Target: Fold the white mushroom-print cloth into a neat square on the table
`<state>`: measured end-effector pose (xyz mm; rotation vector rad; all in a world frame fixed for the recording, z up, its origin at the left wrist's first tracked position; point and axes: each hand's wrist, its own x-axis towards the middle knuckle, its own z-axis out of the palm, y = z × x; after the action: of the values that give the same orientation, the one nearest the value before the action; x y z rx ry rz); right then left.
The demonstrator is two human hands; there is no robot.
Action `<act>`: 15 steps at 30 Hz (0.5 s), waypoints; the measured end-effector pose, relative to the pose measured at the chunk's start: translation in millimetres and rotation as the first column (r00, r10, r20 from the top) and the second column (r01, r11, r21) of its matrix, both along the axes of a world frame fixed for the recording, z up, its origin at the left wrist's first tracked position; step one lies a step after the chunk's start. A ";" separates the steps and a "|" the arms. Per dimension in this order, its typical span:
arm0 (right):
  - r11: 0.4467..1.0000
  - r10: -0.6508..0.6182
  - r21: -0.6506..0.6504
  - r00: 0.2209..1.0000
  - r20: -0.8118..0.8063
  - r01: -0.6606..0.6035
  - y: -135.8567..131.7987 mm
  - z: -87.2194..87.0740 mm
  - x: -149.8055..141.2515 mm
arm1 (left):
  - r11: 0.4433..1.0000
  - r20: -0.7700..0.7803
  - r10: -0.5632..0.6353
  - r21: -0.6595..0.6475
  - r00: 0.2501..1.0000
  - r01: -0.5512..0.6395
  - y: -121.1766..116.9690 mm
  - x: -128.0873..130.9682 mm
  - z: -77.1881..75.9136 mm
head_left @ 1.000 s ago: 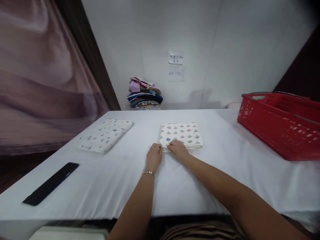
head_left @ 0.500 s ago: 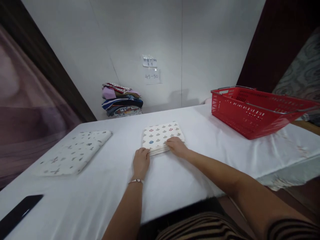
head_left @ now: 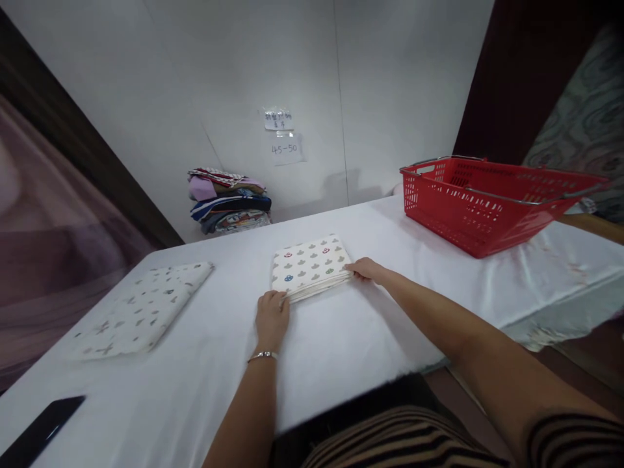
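A folded white cloth [head_left: 312, 263] with small grey, red, blue and green motifs lies flat on the white-covered table [head_left: 214, 390], its layered edge facing me. My left hand [head_left: 272, 315], with a bracelet at the wrist, pinches the near left corner. At the near right corner, my right hand [head_left: 365, 269] has its fingers closed on the cloth's edge. To the left rests a second folded white cloth [head_left: 146, 312] with scattered grey shapes, which neither hand touches.
On the right stands a red plastic basket [head_left: 482, 208] with metal handles. Several folded fabrics [head_left: 229, 200] are piled against the wall, left of paper labels [head_left: 285, 149]. A dark phone-like slab [head_left: 41, 432] lies at the near left. Sheer pinkish fabric [head_left: 58, 227] hangs at the left.
My right hand has slid rightward from the cloth's front edge to its near right corner, uncovering a green motif. My left hand keeps its corner. The whole view has shifted slightly.
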<state>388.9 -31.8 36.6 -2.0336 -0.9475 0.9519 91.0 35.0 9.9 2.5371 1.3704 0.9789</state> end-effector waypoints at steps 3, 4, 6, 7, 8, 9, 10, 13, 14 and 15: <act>1.000 0.006 -0.004 1.000 -0.017 -0.006 4.5 0.0 -0.6 | 1.000 0.010 -0.004 -0.002 1.000 0.004 0.7 0.6 0.0; 1.000 0.007 0.005 1.000 -0.015 -0.007 5.3 -0.2 -0.5 | 1.000 0.011 -0.005 -0.004 1.000 0.005 1.2 0.9 0.2; 0.999 -0.002 0.033 1.000 0.000 0.002 6.1 -1.2 -0.1 | 1.000 0.006 0.000 -0.009 1.000 0.000 2.3 1.7 0.6; 0.999 -0.010 0.048 1.000 0.009 0.010 6.0 -2.0 0.1 | 1.000 0.000 0.005 -0.008 1.000 -0.005 2.8 2.0 0.8; 0.998 -0.020 0.059 1.000 0.019 0.019 5.7 -2.8 0.3 | 1.000 -0.008 0.008 -0.007 1.000 -0.008 3.0 2.4 1.1; 0.997 -0.031 0.065 0.999 0.029 0.029 5.2 -3.7 0.5 | 1.000 -0.017 0.011 -0.005 1.000 -0.011 3.1 2.7 1.3; 0.997 -0.040 0.066 0.999 0.037 0.038 4.6 -4.7 0.7 | 1.000 -0.023 0.015 -0.004 1.000 -0.015 3.1 3.1 1.5; 0.998 -0.051 0.051 0.997 0.057 0.048 3.1 -7.2 0.8 | 1.000 -0.026 0.021 -0.006 0.999 -0.021 2.5 3.9 2.0; 0.998 -0.051 0.049 0.997 0.064 0.048 2.8 -7.9 0.5 | 1.000 -0.023 0.021 -0.009 1.000 -0.021 2.5 4.2 2.0; 0.998 -0.049 0.049 0.996 0.073 0.046 2.6 -8.6 0.2 | 1.000 -0.017 0.020 -0.010 1.000 -0.020 2.5 4.5 2.0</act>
<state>389.1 -29.2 28.0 -2.0542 -0.9474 0.8264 95.5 37.6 11.9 2.5347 1.4038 0.9540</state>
